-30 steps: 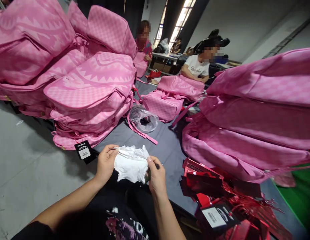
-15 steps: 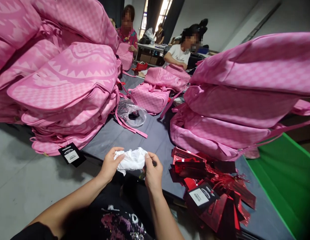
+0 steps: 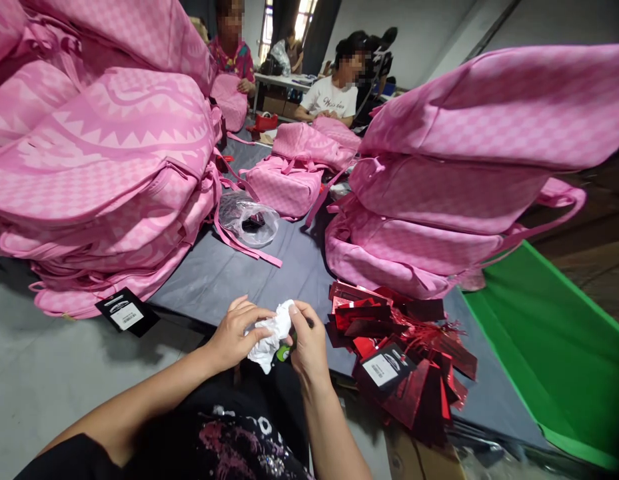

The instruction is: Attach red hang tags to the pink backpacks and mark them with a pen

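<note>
Work at bottom centre of frame, at the near edge of the tabletop (image 3: 269,267).

Progress, judged: white cloth (image 3: 270,333) is bunched into a small wad between both hands, so the gathering looks well along. A tail hangs loose below the wad, so it is not fully balled. Nothing set down yet.

Left hand (image 3: 234,333): fingers curled over the left side of the cloth, closed on it, thumb side toward the wad.

Right hand (image 3: 305,340): pinching the cloth's upper right end between thumb and forefinger, narrow grip. A small green thing (image 3: 280,353) shows under this hand; cannot tell what it is, or whether the hand holds it.

Around:
- Red tags (image 3: 389,333) heaped just right of the hands, one black label with a barcode on top.
- Pink bags (image 3: 114,167) stacked high at left; a second stack (image 3: 464,167) at right.
- Clear plastic bag (image 3: 249,220) at centre, beyond the hands.
- Green sheet (image 3: 549,347) at lower right.
- Other people sit at the far end, top centre, with more pink bags before them.
</note>
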`<state>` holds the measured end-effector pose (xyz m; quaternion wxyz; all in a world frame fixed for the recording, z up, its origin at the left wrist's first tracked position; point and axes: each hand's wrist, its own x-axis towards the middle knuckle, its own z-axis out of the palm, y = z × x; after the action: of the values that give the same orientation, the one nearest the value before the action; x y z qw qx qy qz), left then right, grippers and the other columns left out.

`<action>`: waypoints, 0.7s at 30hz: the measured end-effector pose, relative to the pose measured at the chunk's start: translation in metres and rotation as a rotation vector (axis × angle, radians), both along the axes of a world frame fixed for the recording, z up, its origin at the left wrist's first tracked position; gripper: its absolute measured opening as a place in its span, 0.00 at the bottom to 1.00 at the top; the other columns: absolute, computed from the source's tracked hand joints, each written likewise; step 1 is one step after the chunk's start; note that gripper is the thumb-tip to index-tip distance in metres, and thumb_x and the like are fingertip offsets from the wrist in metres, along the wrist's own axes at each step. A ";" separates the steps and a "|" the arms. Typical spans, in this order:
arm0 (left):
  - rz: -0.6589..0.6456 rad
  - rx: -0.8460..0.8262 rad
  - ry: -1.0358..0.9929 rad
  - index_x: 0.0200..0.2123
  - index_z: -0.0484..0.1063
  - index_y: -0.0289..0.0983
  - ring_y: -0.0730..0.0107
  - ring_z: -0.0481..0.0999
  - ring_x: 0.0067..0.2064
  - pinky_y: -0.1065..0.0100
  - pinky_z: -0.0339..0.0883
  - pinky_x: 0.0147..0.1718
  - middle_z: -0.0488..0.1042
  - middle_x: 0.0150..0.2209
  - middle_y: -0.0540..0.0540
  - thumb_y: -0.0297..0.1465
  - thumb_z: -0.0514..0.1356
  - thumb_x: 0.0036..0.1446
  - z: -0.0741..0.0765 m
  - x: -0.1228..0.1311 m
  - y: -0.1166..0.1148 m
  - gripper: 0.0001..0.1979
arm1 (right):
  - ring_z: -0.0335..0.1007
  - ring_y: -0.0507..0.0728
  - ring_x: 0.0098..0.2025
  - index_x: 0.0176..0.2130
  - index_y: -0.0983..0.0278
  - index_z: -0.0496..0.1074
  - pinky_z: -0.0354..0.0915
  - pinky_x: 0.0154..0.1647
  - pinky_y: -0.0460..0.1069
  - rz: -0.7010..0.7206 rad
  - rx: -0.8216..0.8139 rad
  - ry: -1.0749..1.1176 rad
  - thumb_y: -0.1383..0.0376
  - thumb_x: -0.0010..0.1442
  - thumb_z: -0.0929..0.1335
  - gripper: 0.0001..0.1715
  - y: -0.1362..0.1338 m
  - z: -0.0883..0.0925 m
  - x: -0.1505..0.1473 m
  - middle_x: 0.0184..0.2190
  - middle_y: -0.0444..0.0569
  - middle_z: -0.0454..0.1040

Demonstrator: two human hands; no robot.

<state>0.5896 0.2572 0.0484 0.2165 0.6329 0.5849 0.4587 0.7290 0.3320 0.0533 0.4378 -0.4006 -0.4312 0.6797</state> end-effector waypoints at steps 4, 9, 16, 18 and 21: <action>0.027 0.118 0.154 0.41 0.74 0.40 0.69 0.73 0.42 0.52 0.52 0.61 0.77 0.36 0.50 0.29 0.58 0.62 0.000 -0.001 0.002 0.06 | 0.50 0.45 0.16 0.33 0.65 0.72 0.49 0.13 0.40 -0.083 -0.007 -0.068 0.52 0.49 0.75 0.20 0.003 -0.004 0.013 0.18 0.37 0.62; 0.075 0.198 0.213 0.41 0.74 0.41 0.66 0.72 0.49 0.52 0.51 0.61 0.77 0.43 0.47 0.27 0.56 0.63 -0.003 -0.006 -0.002 0.08 | 0.51 0.46 0.17 0.33 0.65 0.72 0.51 0.14 0.41 -0.103 0.001 -0.140 0.51 0.50 0.74 0.21 0.003 -0.008 0.017 0.19 0.37 0.61; -0.196 -0.419 -0.532 0.69 0.43 0.34 0.54 0.72 0.54 0.59 0.67 0.50 0.66 0.59 0.31 0.47 0.68 0.47 -0.021 0.019 -0.001 0.54 | 0.50 0.45 0.15 0.35 0.65 0.72 0.48 0.13 0.41 -0.046 0.018 -0.082 0.52 0.53 0.73 0.20 0.004 -0.005 0.020 0.19 0.37 0.63; -0.270 -0.583 -0.561 0.57 0.66 0.29 0.63 0.76 0.38 0.65 0.68 0.38 0.76 0.43 0.38 0.48 0.63 0.52 -0.021 0.022 0.000 0.36 | 0.55 0.46 0.17 0.35 0.65 0.72 0.53 0.14 0.41 -0.065 0.084 -0.195 0.52 0.54 0.72 0.19 0.009 -0.004 0.029 0.20 0.39 0.65; -0.267 -0.664 -0.562 0.41 0.74 0.29 0.69 0.71 0.30 0.69 0.65 0.31 0.75 0.31 0.43 0.50 0.58 0.55 -0.018 0.013 0.003 0.28 | 0.69 0.52 0.26 0.41 0.66 0.73 0.68 0.27 0.47 -0.124 0.274 -0.395 0.54 0.57 0.70 0.19 0.016 0.001 0.049 0.29 0.46 0.74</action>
<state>0.6027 0.2600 0.0302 0.6153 0.4501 0.5323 0.3682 0.7776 0.3477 0.0539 0.4362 -0.4883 -0.5708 0.4954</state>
